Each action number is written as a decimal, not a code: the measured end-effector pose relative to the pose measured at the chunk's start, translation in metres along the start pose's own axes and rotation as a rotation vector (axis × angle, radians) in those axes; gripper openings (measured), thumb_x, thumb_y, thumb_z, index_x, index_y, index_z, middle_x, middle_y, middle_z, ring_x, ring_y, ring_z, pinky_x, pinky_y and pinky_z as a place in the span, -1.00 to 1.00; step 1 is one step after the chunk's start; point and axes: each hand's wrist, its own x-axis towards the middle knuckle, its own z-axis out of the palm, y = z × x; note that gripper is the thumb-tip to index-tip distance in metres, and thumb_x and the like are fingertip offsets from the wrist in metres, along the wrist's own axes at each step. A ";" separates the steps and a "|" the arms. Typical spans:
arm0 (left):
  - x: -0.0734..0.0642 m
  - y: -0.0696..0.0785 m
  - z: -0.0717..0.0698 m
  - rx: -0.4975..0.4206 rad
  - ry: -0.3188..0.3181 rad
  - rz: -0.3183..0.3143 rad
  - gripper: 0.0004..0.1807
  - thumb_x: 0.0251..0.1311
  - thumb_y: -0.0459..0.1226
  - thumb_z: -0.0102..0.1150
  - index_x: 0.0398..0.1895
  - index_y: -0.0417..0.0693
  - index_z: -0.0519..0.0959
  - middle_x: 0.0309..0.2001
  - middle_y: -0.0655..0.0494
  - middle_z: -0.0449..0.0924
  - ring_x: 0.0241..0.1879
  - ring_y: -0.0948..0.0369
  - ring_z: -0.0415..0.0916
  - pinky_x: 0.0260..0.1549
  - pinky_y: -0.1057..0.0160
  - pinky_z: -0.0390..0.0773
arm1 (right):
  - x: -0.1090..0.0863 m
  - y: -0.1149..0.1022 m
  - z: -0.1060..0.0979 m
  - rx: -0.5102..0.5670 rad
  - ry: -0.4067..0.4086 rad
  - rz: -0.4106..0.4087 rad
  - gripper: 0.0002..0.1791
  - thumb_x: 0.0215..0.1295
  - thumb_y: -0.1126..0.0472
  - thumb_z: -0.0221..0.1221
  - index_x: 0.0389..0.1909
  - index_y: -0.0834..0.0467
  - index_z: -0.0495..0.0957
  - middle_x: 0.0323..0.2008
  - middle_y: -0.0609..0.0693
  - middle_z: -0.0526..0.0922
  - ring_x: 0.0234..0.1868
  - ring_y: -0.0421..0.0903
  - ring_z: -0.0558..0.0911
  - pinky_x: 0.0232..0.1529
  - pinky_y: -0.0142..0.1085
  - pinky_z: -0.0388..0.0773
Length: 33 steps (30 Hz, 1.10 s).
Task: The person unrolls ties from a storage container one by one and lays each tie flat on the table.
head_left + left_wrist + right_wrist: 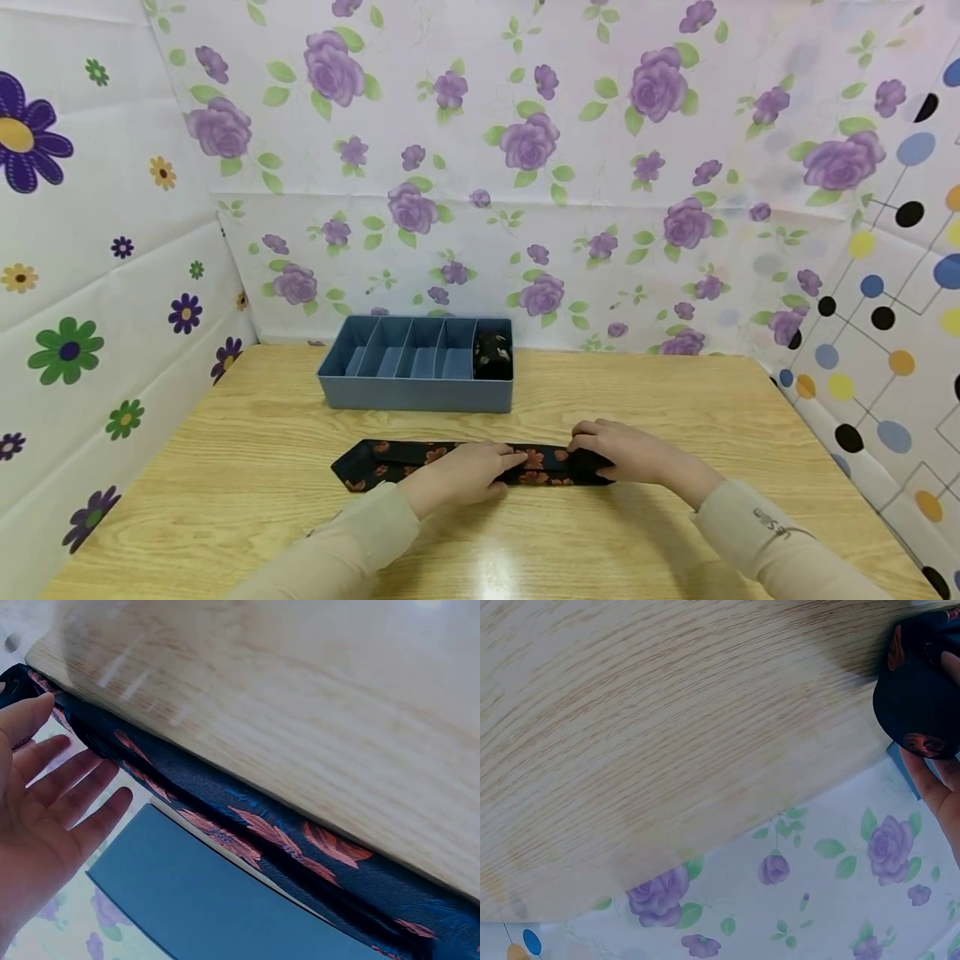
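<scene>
A dark necktie [384, 460] with orange flowers stretches sideways over the table, its pointed wide end to the left and its back side facing up. My right hand [632, 454] grips the folded-over or rolled right end [916, 694], which looks like a rounded dark bundle in the right wrist view. Over the middle of the necktie lies my left hand [467, 473], fingertips on the fabric. In the left wrist view the fingers of that left hand [56, 799] are loosely extended beside the necktie [285, 840], the thumb at its surface.
Behind the necktie stands a blue-grey divided box [416, 395] with several compartments. Its rightmost compartment holds a dark patterned roll [492, 357]. The wood-grain table [247, 467] is bordered by a flowered cloth [465, 250] at the back and patterned cloths at both sides.
</scene>
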 end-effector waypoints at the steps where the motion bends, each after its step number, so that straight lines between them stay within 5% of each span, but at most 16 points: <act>1: 0.001 0.000 0.000 -0.005 -0.006 0.002 -0.42 0.29 -0.09 0.10 0.38 0.16 0.27 0.24 0.09 0.43 0.11 0.20 0.49 0.02 0.28 0.54 | -0.001 0.000 0.000 0.001 -0.002 0.000 -0.54 -0.03 0.33 0.40 -0.04 0.15 0.54 -0.03 0.06 0.51 -0.10 -0.01 0.57 -0.10 -0.23 0.59; 7: 0.005 0.005 -0.002 0.044 -0.006 -0.002 -0.36 0.28 -0.05 0.11 0.41 0.21 0.21 0.09 0.13 0.49 -0.07 0.24 0.53 -0.15 0.32 0.56 | -0.003 0.000 -0.001 0.009 -0.003 0.002 -0.55 -0.03 0.34 0.40 -0.06 0.15 0.55 -0.03 0.07 0.51 -0.10 -0.02 0.56 -0.11 -0.24 0.59; 15: 0.014 0.013 -0.003 0.147 0.064 0.009 -0.53 0.27 -0.07 0.13 0.25 0.16 0.45 -0.02 0.16 0.52 -0.09 0.25 0.52 -0.12 0.32 0.56 | -0.007 0.001 0.000 0.018 -0.007 0.028 -0.58 -0.03 0.34 0.39 -0.08 0.16 0.54 0.02 0.11 0.52 -0.05 0.03 0.56 -0.08 -0.18 0.58; 25: 0.015 0.015 -0.002 0.132 0.031 -0.043 -0.52 0.24 -0.05 0.16 0.25 0.24 0.44 0.12 0.14 0.48 0.02 0.19 0.51 -0.06 0.28 0.57 | -0.011 0.007 0.002 -0.001 -0.014 0.035 -0.52 -0.02 0.30 0.40 -0.01 0.11 0.55 -0.07 0.00 0.50 -0.11 -0.03 0.55 -0.11 -0.21 0.59; 33: 0.018 0.010 0.006 0.171 0.062 -0.025 -0.54 0.26 -0.03 0.13 0.24 0.25 0.45 0.11 0.12 0.49 0.01 0.18 0.51 -0.09 0.28 0.59 | -0.012 0.007 0.000 -0.002 -0.017 0.049 -0.49 -0.03 0.30 0.41 0.01 0.13 0.52 -0.11 -0.02 0.53 -0.13 -0.03 0.58 -0.11 -0.21 0.60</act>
